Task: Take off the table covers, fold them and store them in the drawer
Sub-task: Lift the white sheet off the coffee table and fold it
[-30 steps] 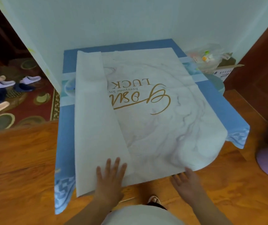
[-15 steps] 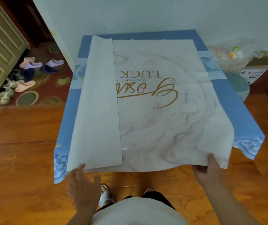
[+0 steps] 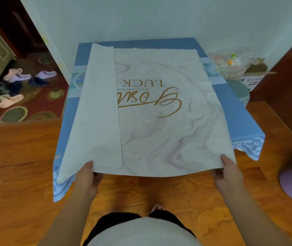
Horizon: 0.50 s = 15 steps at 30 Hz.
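Left hand (image 3: 86,180), right hand (image 3: 227,174) — pinching marble cover (image 3: 168,121)

Wall (image 3: 159,18) blocks behind; bag (image 3: 230,63) crowds right.

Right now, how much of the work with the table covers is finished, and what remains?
Done: one long side of the marble cover is already folded inward as a white flap. In hand: the left hand and right hand each pinch its near edge, lifted off the table. Left: finish folding it, then take off and fold the blue cover still spread beneath. No drawer is in view, so nothing looks stored.
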Motion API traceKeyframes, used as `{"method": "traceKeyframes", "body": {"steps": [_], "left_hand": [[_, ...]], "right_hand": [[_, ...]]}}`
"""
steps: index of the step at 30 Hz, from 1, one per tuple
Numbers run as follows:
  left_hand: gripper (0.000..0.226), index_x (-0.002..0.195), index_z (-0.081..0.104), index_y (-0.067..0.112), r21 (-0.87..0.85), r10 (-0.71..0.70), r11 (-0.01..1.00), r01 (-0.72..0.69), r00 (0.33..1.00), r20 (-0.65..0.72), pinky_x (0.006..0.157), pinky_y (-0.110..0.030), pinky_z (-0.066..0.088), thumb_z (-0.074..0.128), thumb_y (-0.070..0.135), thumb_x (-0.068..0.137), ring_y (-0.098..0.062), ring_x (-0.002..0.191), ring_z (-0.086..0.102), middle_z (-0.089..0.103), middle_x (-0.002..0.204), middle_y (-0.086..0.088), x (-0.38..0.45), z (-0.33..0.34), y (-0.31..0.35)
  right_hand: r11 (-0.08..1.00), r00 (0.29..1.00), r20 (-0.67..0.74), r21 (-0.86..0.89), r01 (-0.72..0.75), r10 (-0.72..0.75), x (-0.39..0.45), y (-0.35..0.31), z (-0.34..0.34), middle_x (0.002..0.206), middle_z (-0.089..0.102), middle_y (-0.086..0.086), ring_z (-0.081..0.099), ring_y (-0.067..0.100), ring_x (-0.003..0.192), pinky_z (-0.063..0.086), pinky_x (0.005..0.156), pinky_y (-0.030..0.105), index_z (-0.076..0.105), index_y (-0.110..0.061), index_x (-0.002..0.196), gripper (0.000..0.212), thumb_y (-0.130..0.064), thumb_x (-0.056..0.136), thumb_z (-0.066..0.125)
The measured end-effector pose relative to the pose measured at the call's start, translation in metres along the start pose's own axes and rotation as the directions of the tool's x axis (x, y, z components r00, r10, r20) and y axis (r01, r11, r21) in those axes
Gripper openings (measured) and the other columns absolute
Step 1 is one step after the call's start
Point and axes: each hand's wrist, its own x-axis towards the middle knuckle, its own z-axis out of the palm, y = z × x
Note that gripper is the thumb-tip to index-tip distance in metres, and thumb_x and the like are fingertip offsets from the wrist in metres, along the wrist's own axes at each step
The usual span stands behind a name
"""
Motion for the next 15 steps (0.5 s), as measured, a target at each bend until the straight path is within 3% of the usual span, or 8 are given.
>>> {"method": "traceKeyframes", "body": {"steps": [2, 4, 9, 13, 15], "left_hand": [[0.035, 0.138, 0.054, 0.022, 0.125, 0.105, 0.986, -0.108, 0.994, 0.036, 0.088, -0.043, 0.056, 0.050, 0.020, 0.103, -0.021, 0.110, 0.063, 0.066, 0.124, -0.002, -0.013, -0.008, 0.018], [0.038, 0.140, 0.054, 0.023, 0.163, 0.155, 0.972, -0.171, 0.982, 0.105, 0.096, -0.050, 0.055, 0.052, 0.018, 0.102, -0.024, 0.118, 0.063, 0.066, 0.128, -0.003, -0.027, -0.023, 0.029], [0.037, 0.138, 0.057, 0.023, 0.141, 0.095, 0.983, -0.120, 0.980, 0.175, 0.100, -0.053, 0.052, 0.054, 0.017, 0.102, -0.026, 0.118, 0.063, 0.068, 0.128, -0.004, -0.055, -0.080, 0.016], [0.033, 0.135, 0.059, 0.022, 0.186, 0.042, 0.979, -0.081, 0.978, 0.204, 0.099, -0.051, 0.052, 0.057, 0.021, 0.101, -0.026, 0.119, 0.062, 0.068, 0.128, -0.005, -0.067, -0.142, 0.007], [0.037, 0.138, 0.055, 0.022, 0.176, 0.012, 0.983, -0.052, 0.975, 0.221, 0.099, -0.048, 0.053, 0.058, 0.022, 0.101, -0.024, 0.119, 0.063, 0.067, 0.130, -0.002, -0.078, -0.167, 0.009]], "right_hand": [[0.997, 0.998, -0.022, -0.047, 0.064, -0.065, -0.021, -0.002, -0.002, 0.116, 0.070, 0.004, 0.067, 0.024, 0.107, 0.058, 0.086, 0.040, 0.064, -0.020, 0.114, 0.023, -0.019, 0.092, 0.071], [0.996, 0.995, -0.046, -0.015, 0.085, -0.086, -0.044, 0.005, -0.012, 0.116, 0.070, 0.004, 0.068, 0.024, 0.106, 0.059, 0.076, 0.038, 0.062, -0.018, 0.123, 0.032, -0.019, 0.092, 0.071], [0.980, 0.996, -0.094, 0.198, 0.014, 0.004, -0.120, 0.056, -0.064, 0.109, 0.070, 0.009, 0.069, 0.025, 0.097, 0.062, 0.062, 0.041, 0.059, -0.012, 0.123, 0.027, -0.021, 0.098, 0.064], [0.973, 0.976, -0.193, 0.184, 0.141, -0.105, -0.196, 0.120, -0.109, 0.105, 0.069, 0.002, 0.068, 0.020, 0.095, 0.057, 0.080, 0.042, 0.061, -0.016, 0.103, 0.009, -0.024, 0.100, 0.061], [0.961, 0.952, -0.244, 0.154, 0.229, -0.188, -0.234, 0.141, -0.127, 0.108, 0.070, -0.001, 0.068, 0.018, 0.098, 0.055, 0.082, 0.041, 0.062, -0.019, 0.103, 0.007, -0.025, 0.100, 0.061]]}}
